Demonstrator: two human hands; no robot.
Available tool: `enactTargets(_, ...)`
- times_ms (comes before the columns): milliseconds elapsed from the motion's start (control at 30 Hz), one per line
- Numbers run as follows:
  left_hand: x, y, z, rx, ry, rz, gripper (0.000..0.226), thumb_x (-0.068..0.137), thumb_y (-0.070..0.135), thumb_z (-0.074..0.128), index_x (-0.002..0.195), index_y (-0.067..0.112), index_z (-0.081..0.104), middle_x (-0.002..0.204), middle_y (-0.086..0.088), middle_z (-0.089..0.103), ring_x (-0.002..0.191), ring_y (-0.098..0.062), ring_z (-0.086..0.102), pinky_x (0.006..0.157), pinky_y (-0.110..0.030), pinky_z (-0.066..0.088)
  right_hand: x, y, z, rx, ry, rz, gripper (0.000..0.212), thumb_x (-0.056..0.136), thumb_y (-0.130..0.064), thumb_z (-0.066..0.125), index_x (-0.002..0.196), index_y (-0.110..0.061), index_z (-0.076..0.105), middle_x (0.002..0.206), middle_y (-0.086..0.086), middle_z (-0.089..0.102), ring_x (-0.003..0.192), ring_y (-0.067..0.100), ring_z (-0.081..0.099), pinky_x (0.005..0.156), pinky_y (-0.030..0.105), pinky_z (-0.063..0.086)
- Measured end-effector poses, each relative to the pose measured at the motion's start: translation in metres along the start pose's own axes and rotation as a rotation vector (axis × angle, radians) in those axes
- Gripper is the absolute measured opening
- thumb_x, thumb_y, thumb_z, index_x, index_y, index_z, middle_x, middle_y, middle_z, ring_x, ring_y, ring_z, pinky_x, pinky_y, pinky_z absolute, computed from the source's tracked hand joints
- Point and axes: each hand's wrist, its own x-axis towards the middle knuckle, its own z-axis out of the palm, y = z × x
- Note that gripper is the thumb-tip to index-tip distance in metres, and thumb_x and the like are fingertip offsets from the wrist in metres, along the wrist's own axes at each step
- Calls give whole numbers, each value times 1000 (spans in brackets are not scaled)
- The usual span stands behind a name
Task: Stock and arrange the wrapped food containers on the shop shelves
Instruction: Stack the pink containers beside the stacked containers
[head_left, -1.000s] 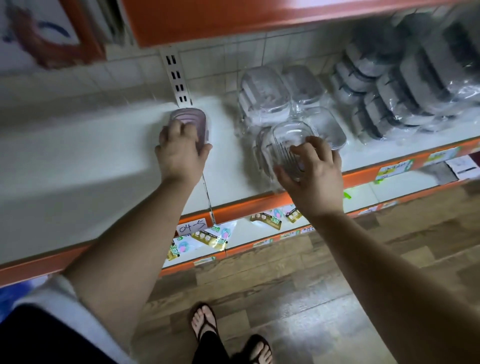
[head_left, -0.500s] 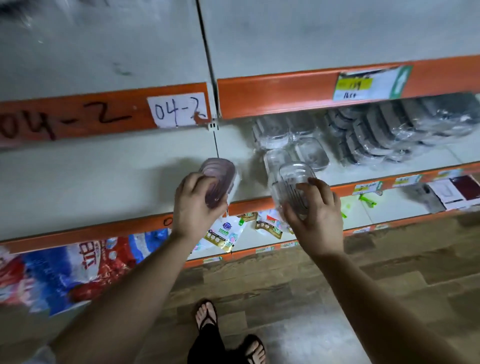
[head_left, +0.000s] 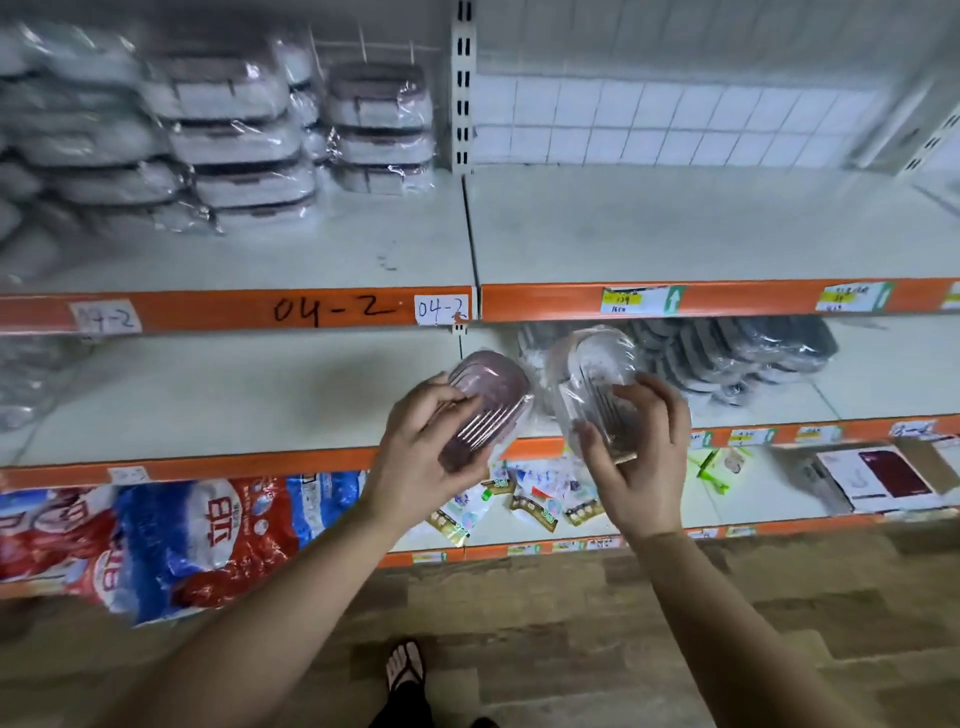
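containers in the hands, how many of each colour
pink container, held in the left hand: 1
clear container, held in the right hand: 1
total: 2

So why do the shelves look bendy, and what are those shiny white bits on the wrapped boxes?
Head view: the wide lens curves the orange shelf edge; light glints off the plastic wrap on the stacked containers and on the clear container in the right hand; the far left is blurry, while the pink container in the left hand looks sharper.
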Motion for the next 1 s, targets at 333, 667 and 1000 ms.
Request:
enactTargets(333, 105, -36, -94, 152, -91, -87, 50, 76, 26, 74, 120, 3, 66, 122, -14, 56, 114, -31, 56, 102, -35, 44, 113, -31, 12, -121, -183, -121, 45, 79, -34, 73, 111, -4, 66, 122, 19, 50, 113, 35, 53, 97, 42, 47)
enactTargets(667, 152, -81, -100, 221, -277, -224, 43, 89, 12, 59, 131, 5, 56, 137, -11, 51, 123, -31, 49, 106, -36, 37, 189, -36, 57, -342, -420, -108, 32, 92, -16, 60, 123, -21, 68, 133, -2, 61, 136, 35, 40, 111, 48, 31)
enactTargets(1000, 165, -98, -86, 287, -247, -271, 53, 74, 54, 75, 107, 19, 53, 131, -4, 51, 128, -26, 42, 107, -43, 31, 216, -35, 92, -275, -449, -52, 19, 90, -24, 64, 101, -9, 66, 107, 6, 65, 110, 34, 54, 102, 38, 34)
